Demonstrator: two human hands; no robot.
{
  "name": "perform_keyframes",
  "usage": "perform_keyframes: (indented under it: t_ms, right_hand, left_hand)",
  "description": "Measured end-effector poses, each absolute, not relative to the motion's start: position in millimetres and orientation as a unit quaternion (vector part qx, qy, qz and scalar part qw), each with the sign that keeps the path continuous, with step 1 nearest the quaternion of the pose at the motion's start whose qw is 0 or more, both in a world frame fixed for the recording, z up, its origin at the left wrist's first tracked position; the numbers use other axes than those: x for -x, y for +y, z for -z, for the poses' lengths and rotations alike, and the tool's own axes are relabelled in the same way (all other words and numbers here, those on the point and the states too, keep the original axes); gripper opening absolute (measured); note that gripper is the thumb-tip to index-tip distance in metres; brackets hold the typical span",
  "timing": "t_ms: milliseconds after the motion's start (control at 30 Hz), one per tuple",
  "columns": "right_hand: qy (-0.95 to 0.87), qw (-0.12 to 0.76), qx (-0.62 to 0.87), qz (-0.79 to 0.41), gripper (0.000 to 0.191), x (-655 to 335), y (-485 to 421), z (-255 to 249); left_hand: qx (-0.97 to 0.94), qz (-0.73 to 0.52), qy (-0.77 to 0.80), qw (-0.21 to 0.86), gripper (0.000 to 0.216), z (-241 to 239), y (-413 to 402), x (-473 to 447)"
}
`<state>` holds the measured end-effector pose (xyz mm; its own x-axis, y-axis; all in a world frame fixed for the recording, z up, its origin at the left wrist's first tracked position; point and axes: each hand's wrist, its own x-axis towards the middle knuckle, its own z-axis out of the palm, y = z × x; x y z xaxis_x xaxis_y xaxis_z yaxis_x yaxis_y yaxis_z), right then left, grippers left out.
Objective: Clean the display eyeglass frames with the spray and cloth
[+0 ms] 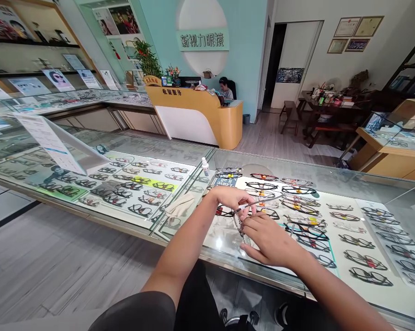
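Over the glass display counter [228, 250], a pair of eyeglasses [238, 222] is held between my two hands, its lenses turned edge-on and one temple arm sticking out to the right. My left hand [232, 198] reaches in from above, with thumb and fingers closed around the frame near its hinge. My right hand [267, 236] has its fingers bent over the lens side, partly hiding it. A beige cloth [180, 205] lies on the glass left of my hands. Behind it stands a small white spray bottle [205, 167].
Rows of eyeglass frames [362, 259] lie inside the counter under the glass. A folded white sign [57, 145] stands on top at the left. Beyond is a yellow reception desk [230, 122] with a seated person [225, 89]. A wooden table [317, 103] and benches are at the back right.
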<state>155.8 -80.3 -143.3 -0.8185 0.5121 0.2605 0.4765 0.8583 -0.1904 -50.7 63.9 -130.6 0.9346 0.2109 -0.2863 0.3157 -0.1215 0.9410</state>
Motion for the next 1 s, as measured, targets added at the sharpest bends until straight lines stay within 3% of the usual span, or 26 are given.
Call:
perform_keyframes:
  t_ms: [600,867,1000]
  right_hand:
    - [-0.943,0.18,0.274,-0.055,0.026,-159.4,-73.1,151.1]
    - [-0.924,0.223,0.31,-0.016,0.026,-167.7,-63.5,151.6]
    - [-0.904,0.272,0.33,0.001,0.027,-174.7,-58.4,152.2]
  left_hand:
    - [-0.748,-0.014,0.201,0.633,0.047,127.6,63.3,49.5]
    - [-0.717,-0.15,0.256,0.631,0.045,126.6,62.5,52.5]
    - [-0.686,-0.369,0.33,0.533,0.032,129.0,76.9,63.4]
